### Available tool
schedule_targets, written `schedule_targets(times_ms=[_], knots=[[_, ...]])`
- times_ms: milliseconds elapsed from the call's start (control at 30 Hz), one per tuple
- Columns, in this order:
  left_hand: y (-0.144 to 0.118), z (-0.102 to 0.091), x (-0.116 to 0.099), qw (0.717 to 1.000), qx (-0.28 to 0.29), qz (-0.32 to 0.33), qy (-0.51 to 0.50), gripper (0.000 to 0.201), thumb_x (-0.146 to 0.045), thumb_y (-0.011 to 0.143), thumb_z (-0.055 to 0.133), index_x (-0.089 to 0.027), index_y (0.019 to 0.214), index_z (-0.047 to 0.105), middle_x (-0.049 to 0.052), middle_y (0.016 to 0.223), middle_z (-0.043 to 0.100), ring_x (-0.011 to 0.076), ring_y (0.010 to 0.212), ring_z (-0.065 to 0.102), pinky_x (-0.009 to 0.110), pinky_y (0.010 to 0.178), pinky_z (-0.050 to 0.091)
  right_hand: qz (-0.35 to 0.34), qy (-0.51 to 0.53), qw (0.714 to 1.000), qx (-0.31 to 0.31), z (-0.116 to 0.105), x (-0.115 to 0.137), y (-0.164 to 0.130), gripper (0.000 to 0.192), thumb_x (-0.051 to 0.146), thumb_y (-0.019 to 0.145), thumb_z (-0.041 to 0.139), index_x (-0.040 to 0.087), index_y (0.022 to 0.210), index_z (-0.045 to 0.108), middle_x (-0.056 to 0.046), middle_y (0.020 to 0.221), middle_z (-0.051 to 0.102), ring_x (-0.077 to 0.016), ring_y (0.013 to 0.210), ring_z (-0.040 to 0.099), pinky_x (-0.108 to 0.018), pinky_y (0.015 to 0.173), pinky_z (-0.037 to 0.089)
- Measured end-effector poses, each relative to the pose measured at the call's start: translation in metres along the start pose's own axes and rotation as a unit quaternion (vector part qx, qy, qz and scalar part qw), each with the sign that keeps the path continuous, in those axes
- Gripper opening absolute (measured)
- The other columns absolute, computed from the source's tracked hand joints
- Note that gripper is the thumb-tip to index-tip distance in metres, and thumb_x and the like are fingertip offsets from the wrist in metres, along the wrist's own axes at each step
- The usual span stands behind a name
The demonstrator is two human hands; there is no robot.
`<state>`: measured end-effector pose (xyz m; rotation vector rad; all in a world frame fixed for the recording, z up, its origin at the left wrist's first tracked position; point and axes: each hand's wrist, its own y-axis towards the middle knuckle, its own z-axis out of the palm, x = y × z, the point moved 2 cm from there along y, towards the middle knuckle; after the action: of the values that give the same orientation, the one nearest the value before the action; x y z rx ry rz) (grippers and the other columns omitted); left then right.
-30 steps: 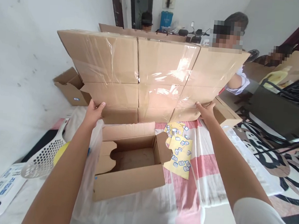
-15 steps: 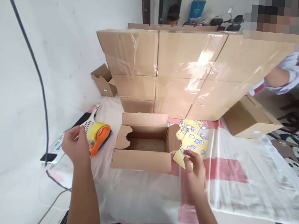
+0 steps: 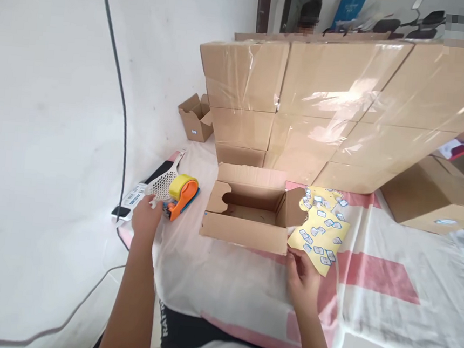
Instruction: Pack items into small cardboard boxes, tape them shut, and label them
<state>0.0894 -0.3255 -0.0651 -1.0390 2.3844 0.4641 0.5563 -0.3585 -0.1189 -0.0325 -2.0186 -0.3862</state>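
A person's left hand (image 3: 145, 219), fingers loosely curled and holding nothing, rests just beside one orange tape dispenser (image 3: 181, 198) carrying a yellow roll. The right hand (image 3: 303, 275), fingers together, pinches the near edge of a yellow sticker sheet (image 3: 320, 237), one of two sheets of small blue-and-white labels, their print too small to read. Between the hands stands one open cardboard box (image 3: 248, 214), before a wall of taped cartons (image 3: 323, 106).

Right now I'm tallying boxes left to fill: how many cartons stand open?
2: one open carton on the cloth between the left hand and right hand, and a small one by the wall. Others may hide behind the taped stack.
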Motion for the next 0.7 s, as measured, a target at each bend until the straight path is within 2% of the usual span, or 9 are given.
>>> schedule_targets(times_ms=[167,300,367,433,533,600,700], knots=[[0.001,-0.005,0.009,0.998,0.032,0.045,0.0,0.052,-0.027,0.086,0.054,-0.018,0.136,0.06,0.015,0.137,0.062,0.0281,0.105,0.069,0.045,0.102,0.049,-0.011,-0.026,1.0,0.007,0.001,0.007,0.003,0.025,0.04,0.09,0.057,0.02,0.095,0.07,-0.007,0.087,0.074,-0.021,0.076,0.067,-0.03,0.065,0.052],[-0.006,-0.003,0.011,0.997,0.051,0.061,-0.013,0.049,-0.033,0.09,0.052,-0.018,0.137,0.058,0.014,0.139,0.061,0.026,0.107,0.068,0.041,0.101,0.05,-0.011,-0.033,0.999,0.011,0.0,0.01,0.004,0.026,0.041,0.089,0.056,0.019,0.092,0.071,-0.006,0.082,0.073,-0.0209,0.073,0.066,-0.031,0.066,0.052],[-0.012,-0.001,0.01,0.996,0.057,0.065,-0.021,0.053,-0.042,0.093,0.051,-0.017,0.139,0.056,0.014,0.139,0.061,0.0274,0.116,0.065,0.041,0.103,0.049,-0.006,-0.028,0.999,0.015,0.0,0.011,0.004,0.027,0.042,0.088,0.056,0.019,0.09,0.071,-0.007,0.081,0.073,-0.0212,0.073,0.065,-0.031,0.064,0.052],[-0.019,0.003,0.008,0.994,0.081,0.072,-0.023,0.066,-0.051,0.087,0.06,-0.018,0.143,0.051,0.014,0.14,0.06,0.0305,0.126,0.059,0.043,0.105,0.047,0.001,-0.025,1.0,0.018,0.0,0.012,0.004,0.029,0.043,0.088,0.056,0.019,0.09,0.071,-0.007,0.079,0.073,-0.0214,0.072,0.065,-0.031,0.063,0.052],[-0.03,0.011,0.004,0.991,0.109,0.076,-0.011,0.086,-0.051,0.078,0.072,-0.02,0.152,0.039,0.015,0.149,0.054,0.0336,0.135,0.052,0.045,0.108,0.044,0.006,-0.027,0.999,0.018,0.001,0.013,0.005,0.03,0.045,0.087,0.057,0.019,0.089,0.071,-0.007,0.08,0.072,-0.0218,0.072,0.065,-0.031,0.063,0.052],[-0.037,0.017,0.001,0.993,0.096,0.07,0.002,0.086,-0.048,0.081,0.07,-0.02,0.154,0.035,0.016,0.149,0.052,0.0329,0.134,0.052,0.043,0.106,0.045,0.007,-0.026,0.999,0.021,0.001,0.013,0.005,0.03,0.045,0.087,0.057,0.019,0.089,0.07,-0.007,0.081,0.072,-0.0222,0.074,0.066,-0.031,0.064,0.052],[-0.043,0.025,-0.004,0.995,0.074,0.06,0.022,0.081,-0.049,0.08,0.069,-0.017,0.149,0.041,0.018,0.142,0.055,0.0345,0.128,0.057,0.043,0.102,0.047,0.004,-0.029,0.999,0.026,0.0,0.013,0.005,0.03,0.045,0.088,0.056,0.019,0.09,0.07,-0.007,0.08,0.072,-0.0218,0.073,0.065,-0.032,0.066,0.052]])
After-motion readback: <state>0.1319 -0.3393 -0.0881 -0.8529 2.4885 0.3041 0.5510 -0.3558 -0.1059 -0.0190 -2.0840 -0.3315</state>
